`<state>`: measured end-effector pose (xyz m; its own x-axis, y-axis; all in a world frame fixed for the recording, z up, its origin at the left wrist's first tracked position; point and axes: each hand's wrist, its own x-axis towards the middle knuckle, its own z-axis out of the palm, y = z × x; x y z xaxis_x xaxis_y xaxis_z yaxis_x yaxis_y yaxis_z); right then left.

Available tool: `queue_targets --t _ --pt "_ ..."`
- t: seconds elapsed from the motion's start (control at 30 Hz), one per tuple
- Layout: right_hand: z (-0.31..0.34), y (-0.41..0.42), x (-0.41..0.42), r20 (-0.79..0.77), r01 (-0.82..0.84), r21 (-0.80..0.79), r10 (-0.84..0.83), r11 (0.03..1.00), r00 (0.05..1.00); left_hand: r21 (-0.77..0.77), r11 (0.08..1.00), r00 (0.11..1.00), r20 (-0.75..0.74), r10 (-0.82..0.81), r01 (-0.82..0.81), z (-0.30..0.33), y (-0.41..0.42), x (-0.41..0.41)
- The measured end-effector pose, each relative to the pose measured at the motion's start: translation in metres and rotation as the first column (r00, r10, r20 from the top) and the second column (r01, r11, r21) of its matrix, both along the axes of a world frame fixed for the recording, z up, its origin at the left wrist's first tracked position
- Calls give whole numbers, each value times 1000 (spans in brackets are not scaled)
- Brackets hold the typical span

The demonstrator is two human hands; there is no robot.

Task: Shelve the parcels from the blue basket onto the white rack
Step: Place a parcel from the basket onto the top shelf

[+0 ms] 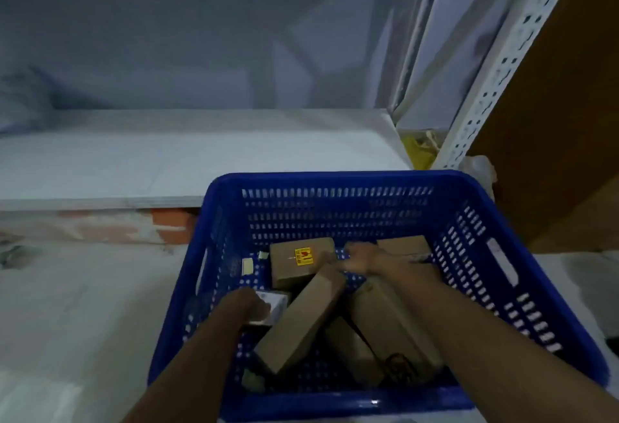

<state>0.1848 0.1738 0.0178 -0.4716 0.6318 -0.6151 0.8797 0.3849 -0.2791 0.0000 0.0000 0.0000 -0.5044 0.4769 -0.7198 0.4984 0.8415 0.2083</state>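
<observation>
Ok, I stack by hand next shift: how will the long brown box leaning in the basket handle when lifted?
The long brown box looks like stiff cardboard with crisp edges, so it should probably keep its shape. It lies tilted across other parcels in the blue basket, so it may slide once nudged. Its weight cannot be judged.

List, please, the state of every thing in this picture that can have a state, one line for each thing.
blue basket: upright, holds several parcels
box with the yellow sticker: lies flat in the basket
long brown box: lies tilted across other parcels
small white box: left hand on it
left hand: in the basket, grip unclear
right hand: in the basket, blurred
white rack shelf: bare in front of the basket
</observation>
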Motion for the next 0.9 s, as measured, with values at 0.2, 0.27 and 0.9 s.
queue_targets --t 0.2,0.27,0.9 --pt "-47 -2 -18 20 52 -86 -51 995 999 -127 990 943 315 106 -69 -24 6 -9" --pt "-54 -8 -16 -15 124 -147 -127 981 992 -305 931 764 546 344 -201 -6 -2 0" --pt "185 44 39 -387 612 -502 -792 611 472 -182 917 647 660 382 -356 201 44 -29"
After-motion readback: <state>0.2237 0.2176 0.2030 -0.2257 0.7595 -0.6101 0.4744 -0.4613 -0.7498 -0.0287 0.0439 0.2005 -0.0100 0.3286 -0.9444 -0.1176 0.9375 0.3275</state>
